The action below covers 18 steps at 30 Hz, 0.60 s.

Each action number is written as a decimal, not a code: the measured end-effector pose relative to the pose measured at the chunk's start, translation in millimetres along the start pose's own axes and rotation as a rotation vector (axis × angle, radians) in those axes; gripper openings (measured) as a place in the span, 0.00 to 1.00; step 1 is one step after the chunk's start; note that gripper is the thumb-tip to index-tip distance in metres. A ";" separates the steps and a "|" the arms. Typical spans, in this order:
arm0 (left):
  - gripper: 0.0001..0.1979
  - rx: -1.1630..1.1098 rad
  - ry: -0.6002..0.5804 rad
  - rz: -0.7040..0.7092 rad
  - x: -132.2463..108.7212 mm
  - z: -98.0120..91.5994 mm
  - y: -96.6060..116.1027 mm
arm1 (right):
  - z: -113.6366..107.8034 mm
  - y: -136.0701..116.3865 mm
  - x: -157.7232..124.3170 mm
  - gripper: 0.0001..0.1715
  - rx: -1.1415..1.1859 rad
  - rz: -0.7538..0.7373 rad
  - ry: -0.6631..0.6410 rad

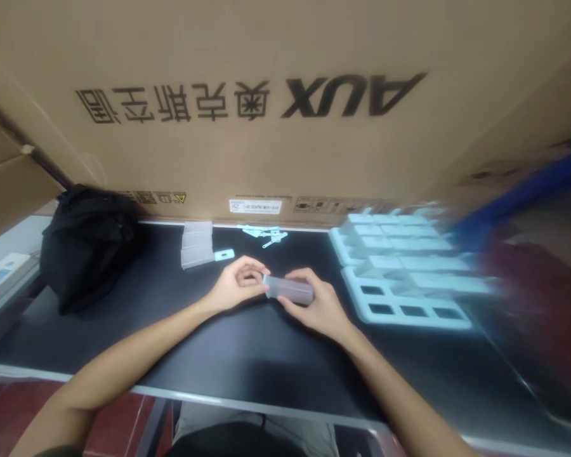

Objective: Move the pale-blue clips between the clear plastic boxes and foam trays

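Between my two hands, just above the black table, lies a translucent plastic box [290, 290], long and narrow, with a light blue piece at its left end. My left hand [240, 282] pinches that blue end between thumb and fingers. Around the box's right part, my right hand [316, 301] is closed with thumb and fingers. Beyond my left hand, several similar translucent boxes [196, 244] lie side by side. A small light blue cap [224, 254] with a dark slot rests at their right. Farther back is a loose pile of small light blue strips [266, 233].
Light blue racks [380, 309] with rectangular openings stand at the right, several slots filled with upright boxes. A black bag [88, 244] sits at the left. Behind the table [247, 368] rises a large cardboard box [266, 152]. A white carton [4, 276] is at the far left.
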<state>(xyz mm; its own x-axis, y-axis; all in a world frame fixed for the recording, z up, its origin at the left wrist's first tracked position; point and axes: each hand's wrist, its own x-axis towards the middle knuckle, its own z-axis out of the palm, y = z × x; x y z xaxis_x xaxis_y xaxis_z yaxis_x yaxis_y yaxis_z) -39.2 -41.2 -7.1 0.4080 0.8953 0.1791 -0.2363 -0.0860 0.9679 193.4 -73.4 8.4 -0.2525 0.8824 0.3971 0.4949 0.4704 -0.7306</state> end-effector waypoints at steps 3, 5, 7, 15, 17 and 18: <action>0.22 -0.037 0.034 0.005 -0.9 2.3 -3.2 | 7.9 -2.9 -2.3 0.19 0.025 0.041 0.059; 0.22 -0.050 0.064 0.002 -1.0 3.7 -5.1 | 11.1 -5.1 -3.3 0.18 0.042 0.055 0.092; 0.21 -0.055 0.091 -0.003 -0.7 4.8 -6.9 | 13.0 -7.2 -4.1 0.17 0.061 0.058 0.114; 0.19 -0.071 0.166 -0.023 -0.6 8.0 -16.1 | 25.6 -15.4 -5.6 0.16 0.144 0.156 0.199; 0.18 -0.070 0.185 -0.007 -1.3 8.7 -16.5 | 29.8 -17.8 -5.4 0.17 0.191 0.173 0.225; 0.17 -0.075 0.177 0.000 -1.8 9.0 -16.2 | 31.3 -18.7 -5.1 0.18 0.212 0.182 0.233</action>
<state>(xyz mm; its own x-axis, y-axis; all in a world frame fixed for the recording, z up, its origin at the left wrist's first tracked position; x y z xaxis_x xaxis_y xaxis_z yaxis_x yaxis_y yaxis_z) -28.1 -45.4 -21.5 0.2484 0.9586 0.1390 -0.3037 -0.0592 0.9509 159.3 -86.3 2.6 0.0326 0.9370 0.3479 0.3245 0.3193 -0.8904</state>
